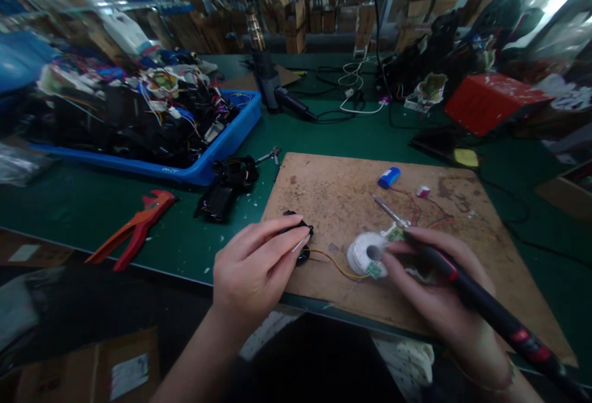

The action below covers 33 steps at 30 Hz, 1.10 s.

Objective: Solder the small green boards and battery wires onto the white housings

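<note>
My left hand [261, 261] grips a small black part [303, 255] at the near left of a brown board [324, 187]. Thin yellow and red wires [340, 264] run from that part toward a small green circuit board [375, 269]. A soldering iron [481, 298] lies in my right hand [444, 286], its metal tip pointing up and left over the board. Beside the right fingertips is a white spool [358, 255]. A blue cylinder [389, 177] with red and black wires rests farther back, left of a small white-and-pink connector [422, 191].
Red-handled cutters [139, 227] and a black housing [226, 187] lie on the left. Behind them stands a blue tray [185, 172] heaped with wired parts. A heat gun [271, 82] stands at the back; a red box [494, 102] sits at the back right.
</note>
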Each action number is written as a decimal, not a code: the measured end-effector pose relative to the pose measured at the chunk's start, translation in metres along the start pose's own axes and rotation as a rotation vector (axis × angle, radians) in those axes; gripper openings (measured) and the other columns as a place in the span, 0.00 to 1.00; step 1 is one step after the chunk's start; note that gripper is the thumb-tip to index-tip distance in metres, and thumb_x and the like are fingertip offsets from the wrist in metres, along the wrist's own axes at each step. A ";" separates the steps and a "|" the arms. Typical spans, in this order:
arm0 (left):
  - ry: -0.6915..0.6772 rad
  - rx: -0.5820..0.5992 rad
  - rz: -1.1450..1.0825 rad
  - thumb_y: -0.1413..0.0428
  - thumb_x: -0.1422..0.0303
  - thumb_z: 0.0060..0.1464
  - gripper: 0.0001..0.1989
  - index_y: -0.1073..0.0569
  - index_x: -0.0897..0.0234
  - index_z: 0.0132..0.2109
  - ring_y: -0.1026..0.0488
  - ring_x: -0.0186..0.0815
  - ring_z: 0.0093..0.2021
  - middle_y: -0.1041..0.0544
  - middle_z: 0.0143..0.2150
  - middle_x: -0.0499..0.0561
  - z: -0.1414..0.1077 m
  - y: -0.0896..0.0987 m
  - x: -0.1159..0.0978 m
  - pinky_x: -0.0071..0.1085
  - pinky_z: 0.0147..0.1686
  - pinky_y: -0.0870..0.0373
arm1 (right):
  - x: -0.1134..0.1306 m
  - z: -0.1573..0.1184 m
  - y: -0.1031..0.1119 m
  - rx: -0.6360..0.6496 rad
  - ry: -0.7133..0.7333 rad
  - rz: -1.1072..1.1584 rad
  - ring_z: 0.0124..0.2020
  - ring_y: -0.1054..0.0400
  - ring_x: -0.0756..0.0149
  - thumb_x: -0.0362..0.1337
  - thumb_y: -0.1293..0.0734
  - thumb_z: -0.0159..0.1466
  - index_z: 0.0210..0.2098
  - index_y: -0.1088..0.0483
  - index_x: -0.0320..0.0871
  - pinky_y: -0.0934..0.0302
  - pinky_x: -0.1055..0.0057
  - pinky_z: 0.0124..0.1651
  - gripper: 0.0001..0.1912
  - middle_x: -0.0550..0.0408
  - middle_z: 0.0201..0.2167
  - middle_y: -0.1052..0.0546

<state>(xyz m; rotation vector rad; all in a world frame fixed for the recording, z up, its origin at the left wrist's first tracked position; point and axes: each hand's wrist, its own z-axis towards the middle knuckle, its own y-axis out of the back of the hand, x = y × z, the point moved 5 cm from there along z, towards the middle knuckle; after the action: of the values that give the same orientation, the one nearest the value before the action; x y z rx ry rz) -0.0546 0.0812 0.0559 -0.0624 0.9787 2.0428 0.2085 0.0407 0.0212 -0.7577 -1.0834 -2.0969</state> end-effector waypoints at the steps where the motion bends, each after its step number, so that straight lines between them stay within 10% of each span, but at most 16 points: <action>1: 0.005 0.024 -0.032 0.35 0.78 0.62 0.11 0.18 0.60 0.49 0.17 0.35 0.50 0.16 0.54 0.51 0.000 -0.002 -0.003 0.31 0.52 0.19 | 0.000 0.000 0.000 -0.001 0.004 0.003 0.42 0.18 0.61 0.35 0.21 0.60 0.55 0.27 0.50 0.28 0.59 0.53 0.25 0.59 0.38 0.15; 6: 0.095 0.228 -0.305 0.39 0.77 0.65 0.08 0.20 0.62 0.49 0.15 0.33 0.47 0.13 0.50 0.48 -0.001 -0.020 -0.019 0.27 0.52 0.19 | 0.005 0.003 0.000 -0.015 0.066 0.002 0.41 0.19 0.63 0.33 0.21 0.60 0.55 0.27 0.49 0.28 0.62 0.53 0.25 0.60 0.37 0.15; 14: 0.343 0.268 -0.454 0.36 0.73 0.63 0.04 0.19 0.57 0.41 0.29 0.26 0.24 0.21 0.29 0.40 -0.007 -0.040 -0.030 0.24 0.22 0.36 | 0.010 0.005 0.001 -0.038 0.120 -0.033 0.42 0.21 0.67 0.31 0.21 0.59 0.53 0.27 0.48 0.31 0.67 0.55 0.24 0.61 0.36 0.16; 33: 0.150 0.247 -0.370 0.38 0.74 0.64 0.05 0.24 0.58 0.41 0.23 0.37 0.55 0.16 0.46 0.42 -0.010 -0.043 -0.052 0.41 0.59 0.41 | 0.014 0.006 -0.001 -0.043 0.188 -0.059 0.42 0.22 0.70 0.28 0.22 0.59 0.52 0.26 0.47 0.31 0.72 0.55 0.23 0.59 0.38 0.16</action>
<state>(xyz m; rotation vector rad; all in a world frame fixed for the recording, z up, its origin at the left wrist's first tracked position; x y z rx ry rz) 0.0069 0.0542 0.0420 -0.2501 1.2079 1.5877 0.2002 0.0424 0.0340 -0.5421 -0.9717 -2.1976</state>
